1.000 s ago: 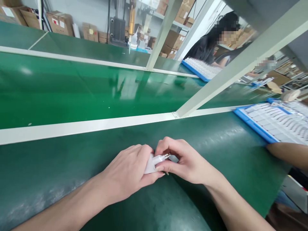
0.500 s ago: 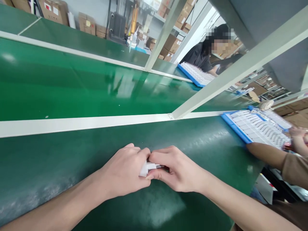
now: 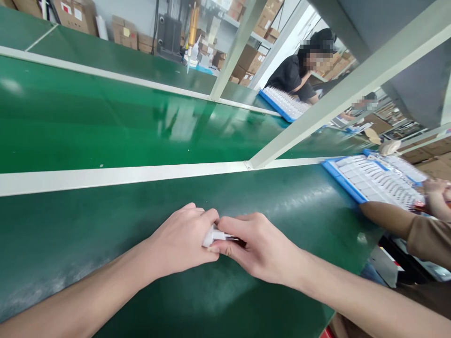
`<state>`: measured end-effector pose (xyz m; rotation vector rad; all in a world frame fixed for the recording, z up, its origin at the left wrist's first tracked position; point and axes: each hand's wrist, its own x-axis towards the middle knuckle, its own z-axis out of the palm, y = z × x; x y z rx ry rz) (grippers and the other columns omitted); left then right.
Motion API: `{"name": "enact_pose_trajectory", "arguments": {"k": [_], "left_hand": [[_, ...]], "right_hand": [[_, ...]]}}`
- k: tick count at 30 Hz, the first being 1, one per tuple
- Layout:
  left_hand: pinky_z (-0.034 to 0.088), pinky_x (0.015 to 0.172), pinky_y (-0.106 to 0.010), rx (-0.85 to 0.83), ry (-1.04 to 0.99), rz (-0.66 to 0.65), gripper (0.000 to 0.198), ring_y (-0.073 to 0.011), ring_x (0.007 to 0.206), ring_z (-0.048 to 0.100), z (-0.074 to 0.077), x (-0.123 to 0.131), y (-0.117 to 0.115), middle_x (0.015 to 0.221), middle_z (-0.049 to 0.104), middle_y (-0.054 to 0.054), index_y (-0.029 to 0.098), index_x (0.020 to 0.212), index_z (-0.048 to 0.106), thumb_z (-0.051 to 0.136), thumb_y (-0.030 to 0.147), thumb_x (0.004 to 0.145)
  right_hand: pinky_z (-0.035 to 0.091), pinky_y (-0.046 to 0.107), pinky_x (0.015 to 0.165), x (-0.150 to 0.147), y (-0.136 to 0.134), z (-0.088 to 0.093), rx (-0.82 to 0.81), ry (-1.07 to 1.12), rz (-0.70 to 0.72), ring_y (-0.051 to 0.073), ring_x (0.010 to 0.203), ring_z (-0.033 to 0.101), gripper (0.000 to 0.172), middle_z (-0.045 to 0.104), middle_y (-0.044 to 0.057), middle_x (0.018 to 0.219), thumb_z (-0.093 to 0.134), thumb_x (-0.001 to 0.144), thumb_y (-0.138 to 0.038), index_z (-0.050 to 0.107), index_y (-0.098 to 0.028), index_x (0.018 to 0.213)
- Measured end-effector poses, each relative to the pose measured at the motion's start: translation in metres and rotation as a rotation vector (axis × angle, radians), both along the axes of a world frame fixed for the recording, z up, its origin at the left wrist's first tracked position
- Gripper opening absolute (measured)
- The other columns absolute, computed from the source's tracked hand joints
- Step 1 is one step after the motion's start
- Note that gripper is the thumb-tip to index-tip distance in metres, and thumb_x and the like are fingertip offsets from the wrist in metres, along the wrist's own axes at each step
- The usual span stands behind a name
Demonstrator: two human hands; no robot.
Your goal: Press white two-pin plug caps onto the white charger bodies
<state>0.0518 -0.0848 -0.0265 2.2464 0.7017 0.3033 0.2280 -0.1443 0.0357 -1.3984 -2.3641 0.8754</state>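
Between my two hands is a white plug charger (image 3: 214,236), its two metal pins pointing right. My left hand (image 3: 186,237) is closed around the body, and most of it is hidden in the palm. From the other side my right hand (image 3: 252,241) grips it with thumb and forefinger, near the base of the pins. Both hands are just above the dark green tabletop (image 3: 169,305), fingertips close together.
A white rail (image 3: 123,176) and a slanted post (image 3: 310,112) separate the table from a green conveyor belt (image 3: 70,126). On the right are a blue tray (image 3: 341,180) of white chargers and a co-worker's arm (image 3: 387,216). Another blue tray (image 3: 282,105) lies before a person across.
Both hands stay on the charger, which has turned slightly in the grip. Specks on the belt have shifted right. The person across now has a hand raised to the head.
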Motion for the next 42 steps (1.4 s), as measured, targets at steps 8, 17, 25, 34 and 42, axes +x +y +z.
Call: {"name": "enact_pose_trajectory", "arguments": {"k": [8, 17, 25, 34, 42], "left_hand": [[0.033, 0.059, -0.032, 0.015, -0.058, -0.008, 0.016, -0.0194, 0.066, 0.049, 0.0, -0.004, 0.001, 0.073, 0.058, 0.0, 0.022, 0.075, 0.041, 0.056, 0.024, 0.077], [0.036, 0.061, -0.033, 0.031, -0.055, -0.013, 0.017, -0.0212, 0.067, 0.054, -0.001, -0.001, 0.003, 0.072, 0.06, 0.0, 0.022, 0.076, 0.044, 0.06, 0.025, 0.076], [0.034, 0.056, -0.029, -0.09, -0.065, 0.069, 0.014, -0.0233, 0.073, 0.058, 0.004, -0.003, 0.002, 0.072, 0.061, 0.0, 0.023, 0.081, 0.049, 0.061, 0.025, 0.075], [0.037, 0.057, -0.028, -0.205, -0.145, 0.092, 0.016, -0.0205, 0.072, 0.058, 0.007, -0.004, 0.005, 0.079, 0.064, 0.001, 0.023, 0.083, 0.048, 0.063, 0.028, 0.079], [0.033, 0.058, -0.026, -0.216, -0.211, 0.113, 0.019, -0.0156, 0.069, 0.052, 0.0, 0.0, 0.007, 0.079, 0.056, 0.004, 0.023, 0.083, 0.048, 0.066, 0.019, 0.076]], "right_hand": [[0.03, 0.026, 0.054, -0.001, 0.013, 0.027, -0.136, -0.245, 0.158, 0.013, 0.058, 0.042, 0.025, 0.054, 0.001, 0.077, 0.038, 0.111, -0.032, 0.05, -0.017, 0.094], [0.029, 0.026, 0.053, -0.003, 0.011, 0.022, -0.037, -0.235, 0.165, 0.013, 0.056, 0.04, 0.024, 0.051, 0.0, 0.073, 0.037, 0.11, -0.029, 0.05, -0.017, 0.094], [0.022, 0.027, 0.049, -0.013, -0.003, 0.013, 0.181, -0.356, 0.001, 0.012, 0.05, 0.034, 0.019, 0.046, -0.003, 0.066, 0.038, 0.104, -0.023, 0.041, -0.02, 0.086], [0.022, 0.029, 0.048, -0.01, -0.006, 0.01, 0.402, -0.384, 0.041, 0.012, 0.051, 0.032, 0.027, 0.041, -0.003, 0.065, 0.041, 0.107, -0.025, 0.039, -0.02, 0.08], [0.028, 0.031, 0.054, -0.005, -0.001, 0.005, 0.489, -0.466, 0.117, 0.014, 0.057, 0.036, 0.032, 0.047, 0.0, 0.071, 0.036, 0.11, -0.025, 0.05, -0.018, 0.082]]}}
